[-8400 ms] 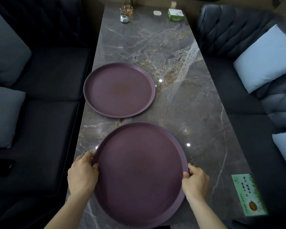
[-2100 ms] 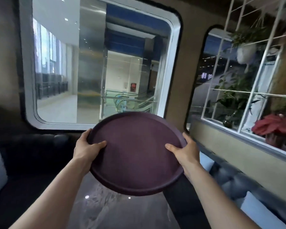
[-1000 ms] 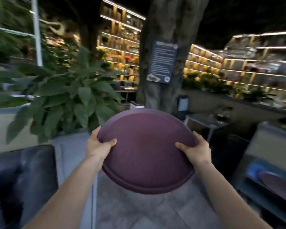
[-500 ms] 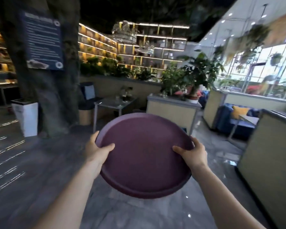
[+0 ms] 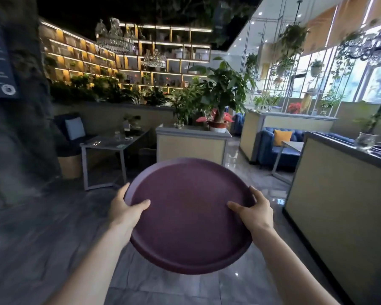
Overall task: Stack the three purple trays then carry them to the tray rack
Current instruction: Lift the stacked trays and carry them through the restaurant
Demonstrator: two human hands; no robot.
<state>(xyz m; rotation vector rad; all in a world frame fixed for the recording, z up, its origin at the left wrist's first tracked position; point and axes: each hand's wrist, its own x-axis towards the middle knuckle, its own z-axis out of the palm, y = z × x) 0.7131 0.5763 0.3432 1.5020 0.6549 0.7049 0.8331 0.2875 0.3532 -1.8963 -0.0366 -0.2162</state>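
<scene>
I hold a round purple tray stack (image 5: 188,219) out in front of me at chest height, tilted slightly toward me. Only the top tray's face and a thick rim show; how many trays lie beneath I cannot tell. My left hand (image 5: 124,213) grips the left rim with the thumb lying on the tray's face. My right hand (image 5: 254,211) grips the right rim the same way. No tray rack is visible.
A tiled aisle (image 5: 235,164) runs ahead between a beige partition wall (image 5: 339,194) on the right and a planter counter (image 5: 191,144) straight ahead. A grey table (image 5: 110,144) stands left of the counter. A thick dark pillar (image 5: 15,128) fills the left edge.
The view has kept swinging right: the pillar slid to the left edge, the planter counter and right-hand booths came closer. The tray and both hands' grip stayed the same.
</scene>
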